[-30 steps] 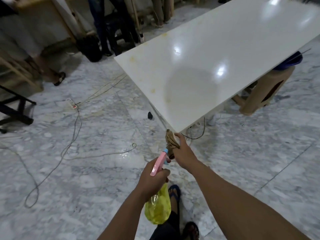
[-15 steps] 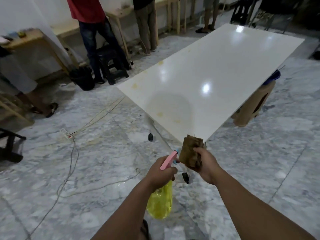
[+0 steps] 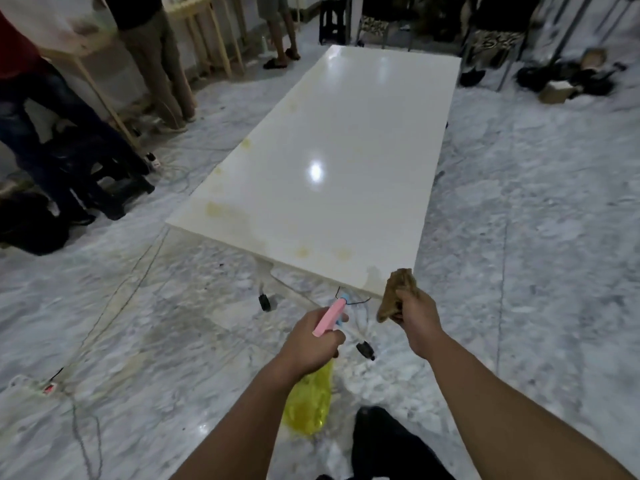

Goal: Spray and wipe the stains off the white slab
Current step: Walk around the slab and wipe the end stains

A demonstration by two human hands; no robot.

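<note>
From the head camera, the white slab [image 3: 332, 161] stretches away from the person, its near short edge just ahead of both hands, and it serves as the landmark for everything here. Yellowish stains [image 3: 216, 210] sit along its left long edge and near its closest edge. Just short of that near edge, the left hand [image 3: 311, 344] has its fingers wrapped round the neck of a spray bottle [image 3: 310, 400], whose pink trigger head [image 3: 329, 317] points toward the slab while the yellow body hangs below the fist. The right hand [image 3: 417, 315] is beside the slab's near right corner, its fingers curled tight around a bunched brown cloth [image 3: 396, 292]; the cloth's top seems to overlap that corner, though whether it touches the surface is hard to tell. Left of the slab, people's legs [image 3: 156, 64] stand by wooden tables, and cables [image 3: 114, 299] trail over the marble floor [image 3: 536, 237].
</note>
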